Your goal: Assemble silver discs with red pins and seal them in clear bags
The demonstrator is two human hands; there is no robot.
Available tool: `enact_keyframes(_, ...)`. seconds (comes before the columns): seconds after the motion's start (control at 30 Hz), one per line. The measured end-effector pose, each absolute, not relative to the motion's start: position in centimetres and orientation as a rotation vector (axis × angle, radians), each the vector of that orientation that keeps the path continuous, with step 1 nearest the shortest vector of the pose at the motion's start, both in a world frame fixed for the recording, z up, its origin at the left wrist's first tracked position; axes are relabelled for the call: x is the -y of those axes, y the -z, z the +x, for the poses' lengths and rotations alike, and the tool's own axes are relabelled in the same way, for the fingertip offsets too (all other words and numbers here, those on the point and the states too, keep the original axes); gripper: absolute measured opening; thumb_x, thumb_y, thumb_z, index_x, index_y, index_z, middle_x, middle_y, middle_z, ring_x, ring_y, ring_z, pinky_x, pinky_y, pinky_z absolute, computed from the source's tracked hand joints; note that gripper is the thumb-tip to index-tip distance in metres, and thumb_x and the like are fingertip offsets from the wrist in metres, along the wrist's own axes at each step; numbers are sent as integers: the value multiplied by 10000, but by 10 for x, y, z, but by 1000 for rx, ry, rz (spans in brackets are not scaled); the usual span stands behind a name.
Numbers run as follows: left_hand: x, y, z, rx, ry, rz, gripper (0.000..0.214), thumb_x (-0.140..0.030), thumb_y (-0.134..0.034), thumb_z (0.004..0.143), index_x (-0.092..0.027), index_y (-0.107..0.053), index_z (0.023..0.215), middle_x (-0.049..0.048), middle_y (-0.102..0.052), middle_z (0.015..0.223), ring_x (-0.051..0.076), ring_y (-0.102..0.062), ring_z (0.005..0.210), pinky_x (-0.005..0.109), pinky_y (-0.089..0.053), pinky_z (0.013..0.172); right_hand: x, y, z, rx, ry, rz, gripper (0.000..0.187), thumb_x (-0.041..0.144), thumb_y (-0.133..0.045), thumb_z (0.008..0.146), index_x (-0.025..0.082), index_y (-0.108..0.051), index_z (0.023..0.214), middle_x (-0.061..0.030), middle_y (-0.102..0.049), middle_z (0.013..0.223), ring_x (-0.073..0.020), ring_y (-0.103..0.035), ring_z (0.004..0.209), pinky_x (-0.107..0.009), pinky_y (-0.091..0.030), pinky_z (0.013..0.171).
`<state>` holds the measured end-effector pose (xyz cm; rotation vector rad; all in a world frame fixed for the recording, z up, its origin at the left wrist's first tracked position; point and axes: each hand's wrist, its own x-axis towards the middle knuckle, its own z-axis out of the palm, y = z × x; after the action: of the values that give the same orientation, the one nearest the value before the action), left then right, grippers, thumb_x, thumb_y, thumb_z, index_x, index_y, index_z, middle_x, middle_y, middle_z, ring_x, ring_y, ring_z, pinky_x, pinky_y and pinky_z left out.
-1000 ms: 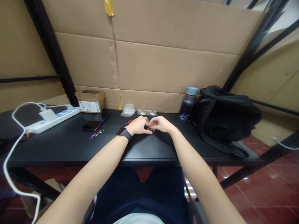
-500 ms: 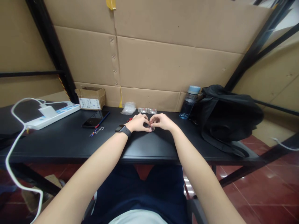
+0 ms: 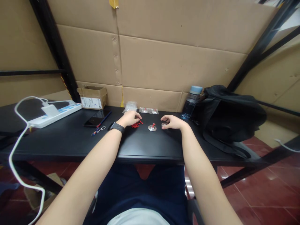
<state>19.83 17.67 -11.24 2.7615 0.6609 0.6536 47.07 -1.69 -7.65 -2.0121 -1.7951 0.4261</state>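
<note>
Sitting on the black tabletop (image 3: pixel 150 145), the clear disc with a red upright piece (image 3: pixel 152 128) lies between the two hands, touching neither. Left of the disc, the left hand (image 3: pixel 129 118) has its fingers loosely bent at a cluster of small red pieces (image 3: pixel 135 125); whether they pinch one cannot be told, since the hand covers part of the cluster. Right of the disc, the right hand (image 3: pixel 172 121) curves its fingers and thumb about a second clear piece (image 3: pixel 164 124), either resting on it or gripping it; I cannot tell which. That piece is largely hidden, its shape hard to make out. Behind the disc lie two clear packets (image 3: pixel 149 110), their contents too small to read clearly. Both forearms are cut off below.
</note>
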Motion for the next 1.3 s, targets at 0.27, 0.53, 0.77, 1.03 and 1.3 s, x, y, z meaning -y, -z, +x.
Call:
enact_keyframes(0.27, -164, 111, 206, -712, -600, 2913, 153, -263, -692, 828, -286, -820, 907, 35, -779, 961, 250, -693, 928, 325, -486, 814, 19, 78, 481, 1785, -424, -2019, 556, 227, -873, 597, 183, -719, 1130, -65, -691, 1053, -185, -658, 856, -291, -532, 798)
enact_keyframes(0.53, -139, 102, 214, -795, -644, 3007, 142, -189, -664, 857, -237, -797, 841, 87, -757, 978, 301, -641, 1020, 424, -415, 942, 20, 74, 478, 1748, -527, -1952, 518, 210, -868, 573, 174, -721, 1069, -50, -709, 960, -172, -643, 800, -280, -539, 741)
enact_keyframes(0.77, -134, 103, 220, -905, -500, 2933, 144, -222, -650, 876, -234, -780, 816, 90, -743, 1032, 328, -579, 1113, 447, -405, 966, 21, 72, 478, 1763, -558, -1901, 525, 198, -889, 558, 169, -723, 1055, -50, -729, 929, -172, -647, 809, -290, -549, 784)
enact_keyframes(1.03, -134, 104, 222, -799, -810, 2673, 100, -217, -561, 959, -208, -651, 918, 47, -755, 915, 258, -670, 944, 409, -453, 913, 21, 73, 478, 1758, -535, -1919, 498, 221, -884, 572, 165, -726, 1042, -53, -725, 935, -176, -640, 820, -299, -543, 805)
enact_keyframes(1.3, -123, 92, 216, -522, -1004, 2435, 51, -216, -742, 840, -197, -698, 858, 24, -767, 908, 223, -705, 905, 335, -511, 868, 20, 71, 469, 1697, -447, -1795, 464, 230, -864, 611, 163, -721, 1047, -69, -715, 979, -180, -651, 830, -286, -557, 733)
